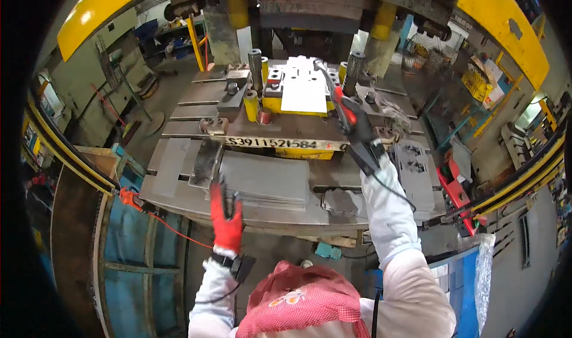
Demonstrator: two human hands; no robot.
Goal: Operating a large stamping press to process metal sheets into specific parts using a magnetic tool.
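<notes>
My right hand [359, 128], in a dark glove, is closed around a red-and-black handled tool [339, 94] with a slim grey shaft. The shaft reaches to the far right part of a bright, flat metal sheet [304, 98] lying on the press die; whether its tip touches the sheet I cannot tell. My left hand [227, 223], in a red glove, is held out with its fingers apart and nothing in them. It is just left of a stack of flat grey metal sheets [262, 174] at the front of the press table.
Dark guide posts [255, 70] and short yellow posts [251, 106] stand around the die. The heavy upper press block [316, 7] hangs above. Cut sheet pieces [414, 171] lie at the right of the table, and a thin sheet piece [342, 202] lies nearer. A red bin [456, 189] stands to the right.
</notes>
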